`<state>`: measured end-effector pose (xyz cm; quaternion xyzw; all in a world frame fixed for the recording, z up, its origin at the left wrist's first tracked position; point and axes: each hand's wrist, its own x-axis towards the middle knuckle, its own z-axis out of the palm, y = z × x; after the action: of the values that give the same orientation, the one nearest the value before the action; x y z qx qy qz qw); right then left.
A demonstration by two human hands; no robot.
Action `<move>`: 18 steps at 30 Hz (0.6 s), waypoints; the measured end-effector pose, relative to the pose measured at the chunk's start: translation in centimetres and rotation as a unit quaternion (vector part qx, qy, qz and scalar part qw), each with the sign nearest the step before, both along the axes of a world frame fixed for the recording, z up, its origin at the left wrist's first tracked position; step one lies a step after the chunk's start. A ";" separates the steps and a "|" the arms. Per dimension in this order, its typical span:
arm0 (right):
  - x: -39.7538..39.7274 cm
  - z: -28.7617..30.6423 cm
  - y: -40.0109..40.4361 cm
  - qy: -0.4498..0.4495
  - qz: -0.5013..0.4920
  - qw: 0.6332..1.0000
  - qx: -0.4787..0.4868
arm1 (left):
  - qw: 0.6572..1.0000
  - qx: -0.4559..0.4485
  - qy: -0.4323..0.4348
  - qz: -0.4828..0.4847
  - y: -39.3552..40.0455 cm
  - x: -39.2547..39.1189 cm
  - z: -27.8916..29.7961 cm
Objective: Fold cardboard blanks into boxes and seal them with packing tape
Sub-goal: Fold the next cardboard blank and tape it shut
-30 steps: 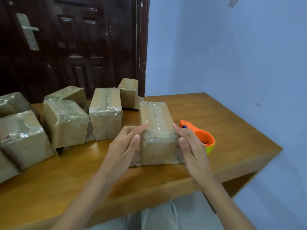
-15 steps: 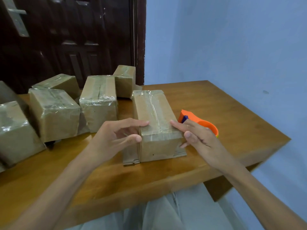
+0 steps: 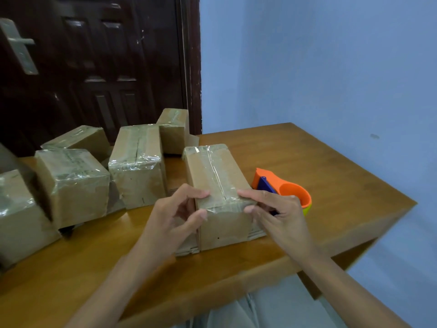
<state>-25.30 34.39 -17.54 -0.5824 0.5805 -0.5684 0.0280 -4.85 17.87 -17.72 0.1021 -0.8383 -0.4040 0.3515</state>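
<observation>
The box being sealed (image 3: 218, 185) stands on the wooden worktop (image 3: 331, 176) at the centre of the view, its long side running toward 12 o'clock, with a strip of clear tape (image 3: 216, 172) down its top seam and folded over the near end. The left hand (image 3: 172, 216) sits at the box's 9 o'clock side; its grip is pinching the near left corner, forefinger on the top edge and thumb on the front face. The right hand (image 3: 281, 214) mirrors it at 3 o'clock, fingertips on the near right corner and thumb on the front face, so this grip also pinches the box. My reading is that both hands are smoothing the tape end down over the edge.

The orange tape dispenser (image 3: 287, 190) lies just beside the box at its 3 o'clock, partly behind the right hand. Finished taped boxes (image 3: 137, 166) crowd the worktop from 9 to 11 o'clock.

Risks from here: pressing unevenly could leave wrinkles or trapped air, so the tape end lifts off the card. Loose flaps seem to splay at the box's base; if they stay untaped, the bottom may open when lifted. A sideways sweep of the right hand could knock the dispenser toward the worktop's edge.
</observation>
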 end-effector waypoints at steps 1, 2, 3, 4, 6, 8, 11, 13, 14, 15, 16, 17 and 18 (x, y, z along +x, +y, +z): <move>0.3 0.0 -0.1 -0.022 -0.002 1.000 -0.001 | 1.000 -0.012 0.007 0.016 0.2 -0.1 -0.3; 0.6 0.0 -0.1 -0.039 -0.005 0.999 -0.003 | 0.999 -0.016 0.015 0.029 0.4 -0.3 -0.6; 0.8 0.0 -0.2 -0.050 -0.007 0.999 -0.003 | 0.999 -0.017 0.023 0.040 0.6 -0.4 -0.8; 0.9 0.1 -0.2 -0.051 -0.013 0.999 0.002 | 0.998 -0.020 0.030 0.050 0.8 -0.6 -1.0; 0.9 0.4 0.1 -0.038 -0.022 0.998 0.036 | 0.997 -0.023 0.046 0.065 1.5 -0.7 -0.9; 0.9 0.8 0.6 -0.047 -0.011 0.996 0.073 | 0.995 0.011 0.069 0.066 2.3 -0.9 -0.6; 1.5 1.3 0.7 -0.118 0.027 0.990 0.074 | 0.991 0.033 0.082 0.098 3.2 -1.5 0.2; 1.8 1.4 0.2 -0.142 0.017 0.987 0.069 | 0.988 -0.005 0.070 0.138 3.4 -1.8 0.6; 1.8 1.5 0.0 -0.137 0.004 0.988 0.073 | 0.986 -0.016 0.065 0.152 3.5 -1.8 0.8; 1.6 1.6 -0.1 -0.124 -0.006 0.989 0.078 | 0.985 -0.022 0.061 0.157 3.5 -1.8 0.9; 1.5 1.7 0.0 -0.107 -0.011 0.991 0.081 | 0.986 -0.023 0.055 0.153 3.4 -1.7 0.9; 1.3 1.7 0.3 -0.082 -0.013 0.993 0.084 | 0.988 -0.020 0.048 0.144 3.2 -1.5 0.9; 1.3 1.6 0.5 -0.044 -0.021 0.995 0.082 | 0.990 -0.016 0.041 0.134 3.0 -1.2 0.8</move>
<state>-24.04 34.86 -15.90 -0.5407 0.6355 -0.5439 0.0894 -6.09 20.86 -16.93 0.1908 -0.8083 -0.3436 0.4384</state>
